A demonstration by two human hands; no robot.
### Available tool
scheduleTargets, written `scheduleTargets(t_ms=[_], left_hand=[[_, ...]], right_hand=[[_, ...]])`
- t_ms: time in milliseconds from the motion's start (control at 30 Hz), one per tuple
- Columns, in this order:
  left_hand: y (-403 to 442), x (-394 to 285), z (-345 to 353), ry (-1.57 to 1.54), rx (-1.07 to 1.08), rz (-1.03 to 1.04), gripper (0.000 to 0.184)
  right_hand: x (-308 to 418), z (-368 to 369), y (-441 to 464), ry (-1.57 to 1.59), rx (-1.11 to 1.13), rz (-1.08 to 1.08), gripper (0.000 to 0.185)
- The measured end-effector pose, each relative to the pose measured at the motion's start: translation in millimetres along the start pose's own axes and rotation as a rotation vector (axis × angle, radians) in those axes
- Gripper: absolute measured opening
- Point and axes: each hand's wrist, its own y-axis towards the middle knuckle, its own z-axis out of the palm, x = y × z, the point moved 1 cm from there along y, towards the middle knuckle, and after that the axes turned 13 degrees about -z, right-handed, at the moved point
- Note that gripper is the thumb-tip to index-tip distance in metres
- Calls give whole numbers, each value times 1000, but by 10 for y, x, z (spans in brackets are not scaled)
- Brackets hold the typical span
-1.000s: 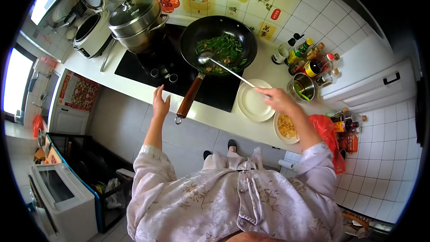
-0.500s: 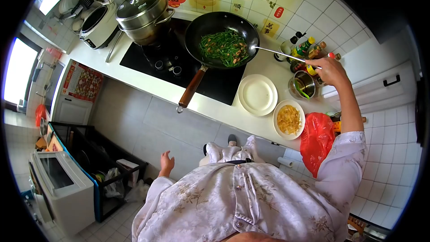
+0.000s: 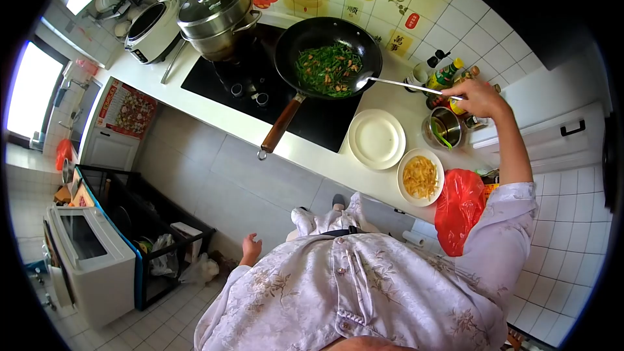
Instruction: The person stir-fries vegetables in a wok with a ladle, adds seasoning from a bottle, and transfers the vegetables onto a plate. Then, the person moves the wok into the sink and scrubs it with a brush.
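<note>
My right hand (image 3: 478,100) is closed around the handle of a long metal spatula (image 3: 416,85). Its shiny head rests inside the right wall of a black wok (image 3: 367,49), beside the food. Cut green vegetables with small brownish pieces (image 3: 328,70) lie in the wok, which sits on the black cooktop (image 3: 312,127). The wok's wooden handle (image 3: 283,123) points toward me, untouched. Down by my left side, my left hand (image 3: 251,247) hangs with fingers apart, holding nothing.
A white plate (image 3: 377,139) and a bowl of yellow shreds (image 3: 421,179) stand right of the cooktop. Nearby are a metal pot (image 3: 448,123), several bottles (image 3: 445,73) and a red plastic bag (image 3: 459,211). A lidded steamer (image 3: 214,19) and rice cooker (image 3: 151,29) stand left.
My view has shifted slightly, so the counter appears a little lower and to the right. The spatula's head now shows at the wok's right side. My left hand's fingers are slightly more curled.
</note>
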Motion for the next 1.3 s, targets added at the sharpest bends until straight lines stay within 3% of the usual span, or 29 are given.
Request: scheduleTargets(t_ms=[67,133,200,233,300,433,500,600,633,733,800,900,1033,1100,1233,1300], left_hand=[[34,-19,12,4,-5,19,43],[37,-70,-5,14,-7,35,43],[23,-238,-51,103,-50,90,43],[2,-303,-81,109,-55,90,43],[-8,-445,-133,-8,-58,53,44],[-89,-539,-136,-47,-65,48,45],[-138,-495,-121,15,-10,7,44],[5,-186,35,33,11,51,44],[-37,-179,16,13,31,40,44],[-148,-180,-11,-72,57,8,44],[-102,-53,65,-55,45,2,44],[-37,4,154,-36,33,-16,43],[24,-37,225,-68,56,-21,43],[-53,-151,194,-48,59,-16,44],[-178,-394,90,-66,32,-14,43],[-245,-422,49,-88,24,-27,43]], right_hand=[[113,142,140,102,136,15,43],[-150,723,384,162,-100,-325,44],[133,859,597,547,53,53,44],[194,950,652,554,48,52,44],[260,1097,733,940,-7,274,42],[258,1161,761,960,-38,203,42],[146,1417,979,737,-216,-30,40],[369,1453,1019,517,-382,-171,39],[488,1249,923,500,-181,-27,40],[325,1085,524,345,-170,-112,41],[306,831,252,212,-77,-13,42],[59,815,103,37,-190,65,40],[-9,934,209,56,-161,102,40],[-77,1143,426,122,-376,-166,41],[125,1150,855,65,-314,-189,41],[69,1169,1071,-15,-270,-72,40]])
